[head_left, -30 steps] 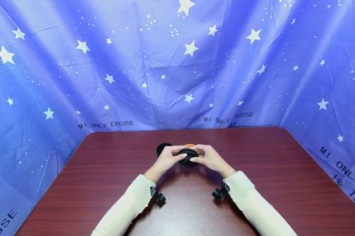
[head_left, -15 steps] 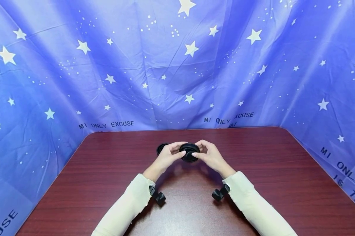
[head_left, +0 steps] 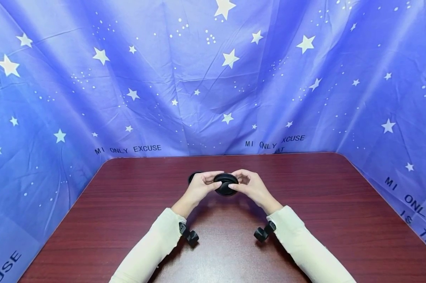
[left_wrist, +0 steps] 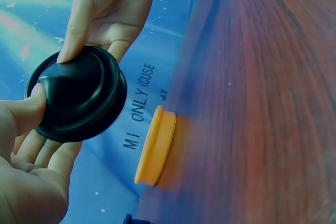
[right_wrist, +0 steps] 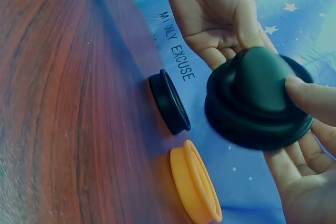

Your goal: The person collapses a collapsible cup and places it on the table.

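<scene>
Both hands hold a black, round, lid-like piece [head_left: 226,184] with a raised bulge and a ridged rim, lifted above the table. My left hand [head_left: 197,193] pinches its left side, thumb on the front face and fingers behind. On its right side, my right hand [head_left: 254,190] pinches it the same way. The right wrist view shows the rounded bulge of the black piece [right_wrist: 262,93] close to the thumb. Behind it on the table lies a shallow orange round piece [right_wrist: 191,184], which the hands and black piece hide in the head view.
A shallow black round piece [right_wrist: 169,102] with a flared rim sits on the far part of the reddish-brown table [head_left: 128,204], left of the orange one. A blue star-printed cloth [head_left: 177,78] hangs behind the table. Each sleeve carries a small black camera.
The hands have lifted the black lid-like piece slightly and tilted it, so it now covers the orange piece in the head view. Over the last half second it has shifted a little left.
</scene>
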The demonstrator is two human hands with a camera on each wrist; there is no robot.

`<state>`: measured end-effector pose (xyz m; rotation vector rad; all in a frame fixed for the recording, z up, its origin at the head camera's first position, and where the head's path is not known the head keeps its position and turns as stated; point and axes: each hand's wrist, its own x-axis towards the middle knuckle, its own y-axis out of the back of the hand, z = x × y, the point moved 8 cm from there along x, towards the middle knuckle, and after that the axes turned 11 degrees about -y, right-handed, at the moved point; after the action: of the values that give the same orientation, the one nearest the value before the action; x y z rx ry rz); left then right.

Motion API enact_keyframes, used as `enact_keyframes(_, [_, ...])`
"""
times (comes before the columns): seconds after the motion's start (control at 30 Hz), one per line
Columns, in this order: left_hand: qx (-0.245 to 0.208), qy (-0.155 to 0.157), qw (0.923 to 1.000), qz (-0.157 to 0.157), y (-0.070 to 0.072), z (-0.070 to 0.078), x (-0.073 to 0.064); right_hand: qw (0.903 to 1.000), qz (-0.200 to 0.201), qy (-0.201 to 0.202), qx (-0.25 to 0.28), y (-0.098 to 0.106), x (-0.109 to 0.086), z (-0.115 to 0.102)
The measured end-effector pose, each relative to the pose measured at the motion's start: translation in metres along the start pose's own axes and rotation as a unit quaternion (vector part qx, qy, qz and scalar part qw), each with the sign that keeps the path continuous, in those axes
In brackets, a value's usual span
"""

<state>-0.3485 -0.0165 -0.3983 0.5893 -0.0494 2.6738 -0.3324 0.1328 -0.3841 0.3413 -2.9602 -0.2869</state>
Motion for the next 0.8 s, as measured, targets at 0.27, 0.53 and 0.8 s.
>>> enact_keyframes(0.27, [0.020, 0.031, 0.9993, -0.009, -0.005, -0.005, -0.001, 0.9962, -0.006, 0.005, -0.086, -0.003, -0.002, 0.000])
enact_keyframes(0.53, [0.015, 0.037, 0.9990, -0.018, -0.008, 0.015, -0.005, 0.9927, 0.005, 0.007, -0.121, -0.004, -0.001, 0.000])
enact_keyframes(0.8, [-0.010, 0.014, 0.9998, -0.008, -0.002, -0.001, 0.000, 0.9983, 0.043, 0.012, -0.037, 0.002, -0.012, -0.027])
